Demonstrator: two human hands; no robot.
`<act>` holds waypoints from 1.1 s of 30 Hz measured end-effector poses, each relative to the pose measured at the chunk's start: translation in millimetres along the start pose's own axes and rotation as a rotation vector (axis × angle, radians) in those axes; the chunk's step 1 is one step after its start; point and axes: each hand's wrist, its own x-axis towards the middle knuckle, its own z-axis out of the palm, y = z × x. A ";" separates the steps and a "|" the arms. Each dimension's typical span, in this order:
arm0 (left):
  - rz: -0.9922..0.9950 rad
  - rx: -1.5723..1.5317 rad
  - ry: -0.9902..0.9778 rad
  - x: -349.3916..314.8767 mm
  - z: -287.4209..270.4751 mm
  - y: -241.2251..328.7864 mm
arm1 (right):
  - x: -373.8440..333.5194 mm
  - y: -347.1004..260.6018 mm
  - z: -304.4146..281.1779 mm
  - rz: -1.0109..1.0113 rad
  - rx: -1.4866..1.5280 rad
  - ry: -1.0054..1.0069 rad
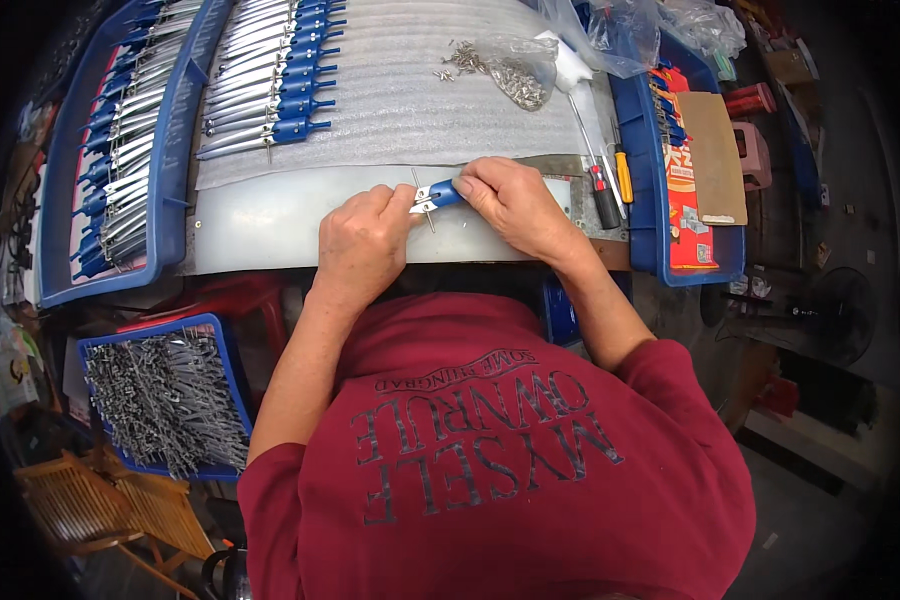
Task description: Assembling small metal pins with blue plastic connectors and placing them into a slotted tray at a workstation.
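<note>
Between my two hands is a slim tool with a blue handle (446,192), a silver metal part and a thin crosswise pin. My left hand (362,238) is closed round its silver end, which the fingers mostly hide. The thumb and fingers of my right hand (518,205) pinch the blue end. Both hands are over the smooth pale work plate (260,225) near the table's front edge. Several similar blue-and-silver tools (292,105) lie in a row on the white foam sheet (400,90), beyond my left hand.
Left stands a blue tray (175,170) of similar tools; below it, a blue crate (220,345) holds grey metal parts. A plastic bag of small fasteners (522,82) lies behind. Right are a yellow-handled screwdriver (624,178), a black-and-red-handled screwdriver (605,205) and another blue tray (648,215) holding cardboard (712,160).
</note>
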 end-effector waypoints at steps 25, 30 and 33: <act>0.067 0.166 0.060 6.5 -29.4 26.9 | -9.5 -13.0 -10.4 0.042 0.431 0.024; 0.056 0.134 0.062 8.9 -28.8 24.3 | -9.7 -12.7 -5.2 0.147 0.501 0.054; 0.069 0.059 0.030 9.6 -32.5 18.0 | -6.2 -16.1 -10.2 0.211 0.606 -0.016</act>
